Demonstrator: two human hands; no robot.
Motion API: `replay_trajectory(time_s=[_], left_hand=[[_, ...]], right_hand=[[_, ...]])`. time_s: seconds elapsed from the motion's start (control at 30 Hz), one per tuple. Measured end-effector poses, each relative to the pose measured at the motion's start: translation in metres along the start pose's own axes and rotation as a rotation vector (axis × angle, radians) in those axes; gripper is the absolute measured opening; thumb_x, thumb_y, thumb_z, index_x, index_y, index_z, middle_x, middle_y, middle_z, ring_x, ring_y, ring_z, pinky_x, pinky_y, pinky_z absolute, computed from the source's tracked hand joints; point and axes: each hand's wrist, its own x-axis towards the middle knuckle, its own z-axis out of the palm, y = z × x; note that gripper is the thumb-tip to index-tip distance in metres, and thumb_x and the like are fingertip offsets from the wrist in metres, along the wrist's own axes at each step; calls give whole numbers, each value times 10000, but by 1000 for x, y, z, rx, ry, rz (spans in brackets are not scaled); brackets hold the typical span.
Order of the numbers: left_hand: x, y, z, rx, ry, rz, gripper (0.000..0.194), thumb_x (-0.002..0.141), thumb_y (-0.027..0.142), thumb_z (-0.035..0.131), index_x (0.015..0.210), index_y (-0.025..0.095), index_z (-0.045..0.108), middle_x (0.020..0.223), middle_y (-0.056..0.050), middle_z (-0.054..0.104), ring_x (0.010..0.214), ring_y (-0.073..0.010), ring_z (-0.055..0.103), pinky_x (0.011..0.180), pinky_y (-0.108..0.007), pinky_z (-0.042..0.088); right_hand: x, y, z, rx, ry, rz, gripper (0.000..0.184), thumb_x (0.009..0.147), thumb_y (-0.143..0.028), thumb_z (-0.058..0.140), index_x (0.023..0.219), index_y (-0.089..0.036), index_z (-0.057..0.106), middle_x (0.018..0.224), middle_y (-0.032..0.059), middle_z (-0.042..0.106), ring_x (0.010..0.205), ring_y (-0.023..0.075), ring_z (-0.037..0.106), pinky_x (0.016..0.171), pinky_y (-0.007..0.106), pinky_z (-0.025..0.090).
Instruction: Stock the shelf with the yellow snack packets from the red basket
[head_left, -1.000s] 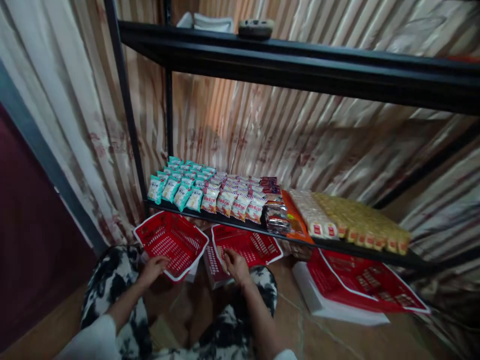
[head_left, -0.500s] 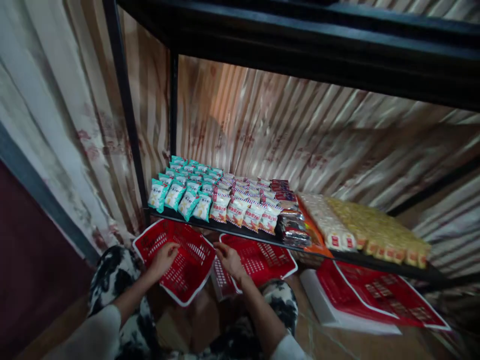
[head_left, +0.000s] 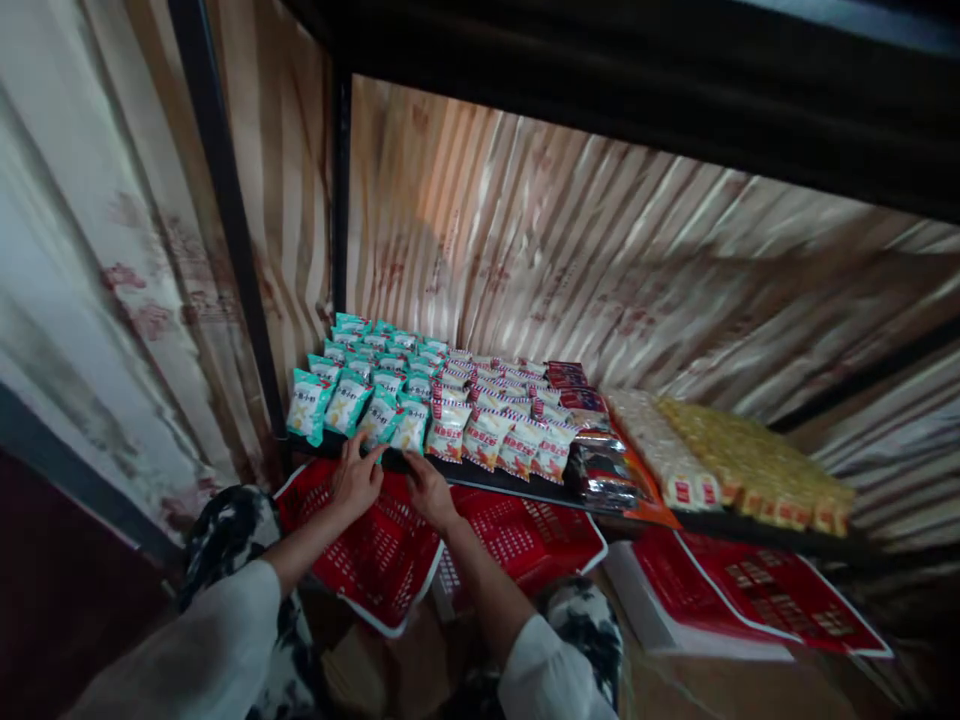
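Note:
Small teal-and-white snack bags (head_left: 346, 402) stand in rows at the left end of a black shelf (head_left: 517, 484). My left hand (head_left: 357, 480) reaches up to the front row, thumb and fingers apart at the lower edge of a teal snack bag (head_left: 379, 416). Just right of it, my right hand (head_left: 430, 492) has its fingertips stretched to the shelf's front edge, below the end teal snack bag (head_left: 410, 427). Neither hand visibly holds a bag. Under both hands lies a red plastic basket (head_left: 375, 560) with a white rim.
White-and-red snack bags (head_left: 491, 437), dark packets (head_left: 600, 470), a long white pack (head_left: 664, 445) and yellow packs (head_left: 757, 465) continue along the shelf. A second red basket (head_left: 517, 535) and red-and-white bags (head_left: 720, 590) lie below. A black post (head_left: 240, 250) stands at left, with curtains (head_left: 525, 250) behind.
Both hands have risen from above the baskets to the front row of teal bags and come closer together. The view has shifted slightly. The bags keep their rows.

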Motion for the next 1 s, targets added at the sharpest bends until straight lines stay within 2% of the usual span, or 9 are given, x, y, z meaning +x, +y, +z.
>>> replay_trajectory(time_s=[0.2,0.37,0.57,0.8,1.0], left_hand=[[14,-16,7,23,-20,111,494,797,111,467,1268,255,510,1446,-68,187,1305,-301,246,1050,-468,327],[15,-21,22,8,7,103,490,842,121,431,1315,246,457,1465,-85,152,1330,-304,210,1064,-476,299],[22,-22,26,79,42,-4,440,880,189,422,1315,243,466,1417,-125,220,1268,-305,320,998,-423,382],[21,-22,32,252,41,-33,416,868,211,480,1267,326,509,1224,-89,459,1096,-226,471,877,-332,471],[18,-26,40,249,62,-41,407,875,213,465,1265,321,514,1153,-87,474,1039,-205,500,852,-310,475]], right_hand=[[2,2,4,-9,33,-11,512,754,-92,431,1251,-162,531,1312,86,518,1226,198,470,1054,382,373],[2,4,7,-49,50,-35,529,757,-81,410,1273,-150,504,1320,99,508,1240,189,455,1051,376,379],[4,-1,11,-78,44,-39,529,764,-73,404,1282,-139,493,1306,115,516,1224,180,470,1046,363,389],[6,3,17,-60,78,-39,527,750,-66,424,1265,-136,514,1305,129,508,1213,207,479,1035,392,399],[11,5,18,-64,83,-7,516,757,-61,405,1247,-155,534,1292,118,510,1196,201,492,1033,374,402]])
